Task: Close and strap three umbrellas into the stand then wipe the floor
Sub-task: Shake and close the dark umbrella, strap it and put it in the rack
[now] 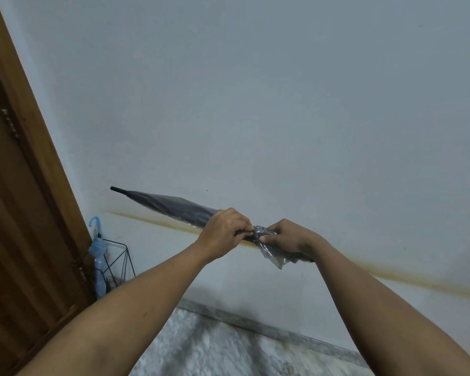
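- The left hand and right hand are gripping the grey umbrella at its gathered cloth
- Its long axis is running leftward, tip beyond the left hand; the stand is sitting lower left

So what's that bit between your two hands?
In the head view, a short bunched stretch of the closed grey umbrella shows between the left hand and the right hand. Both hands grip it.

No text, label, brand or number can be read; the grey umbrella gripped by the left hand and right hand bears none; nor does the blue umbrella to their lower left.
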Motion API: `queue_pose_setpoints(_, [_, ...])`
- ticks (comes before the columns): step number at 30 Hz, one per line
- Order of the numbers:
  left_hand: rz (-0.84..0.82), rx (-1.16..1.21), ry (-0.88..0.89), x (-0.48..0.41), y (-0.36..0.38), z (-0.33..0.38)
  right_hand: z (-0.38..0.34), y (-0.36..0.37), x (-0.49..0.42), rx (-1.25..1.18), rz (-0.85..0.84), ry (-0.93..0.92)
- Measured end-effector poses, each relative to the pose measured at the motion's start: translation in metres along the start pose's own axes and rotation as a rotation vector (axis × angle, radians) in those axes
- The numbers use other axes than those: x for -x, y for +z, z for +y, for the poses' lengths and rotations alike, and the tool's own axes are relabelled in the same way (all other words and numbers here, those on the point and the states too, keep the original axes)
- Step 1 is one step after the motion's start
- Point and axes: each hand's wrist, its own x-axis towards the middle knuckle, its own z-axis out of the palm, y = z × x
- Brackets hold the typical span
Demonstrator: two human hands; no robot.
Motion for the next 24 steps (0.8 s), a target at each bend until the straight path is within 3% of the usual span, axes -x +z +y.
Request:
queue_pose_setpoints(10, [0.126, 0.007, -0.034, 0.008, -0.003, -0.003, -0.011, 0.015, 0.005, -0.269, 0.068, -0.037])
queue_pose_setpoints(13, [0.057, -0.017, 0.007, 0.013, -0.007, -0.007, -0.012, 0.016, 0.002, -0.22, 0.09, -0.047])
queue_pose_setpoints(17, [-0.152, -0.269, 0.036, 0.025, -0.008, -0.013, -0.019, 0.016, 0.002, -0.112, 0.039, -0.057])
queue_pose_setpoints(21, [-0.003, -0.418, 0.029, 0.014, -0.006, -0.008, -0.026, 0.019, -0.003, 0.027, 0.052, -0.083])
queue_pose_setpoints(24, [0.012, -0.482, 0.042, 0.01, -0.006, -0.013, -0.019, 0.031, -0.016, 0.551, 0.25, -0.113])
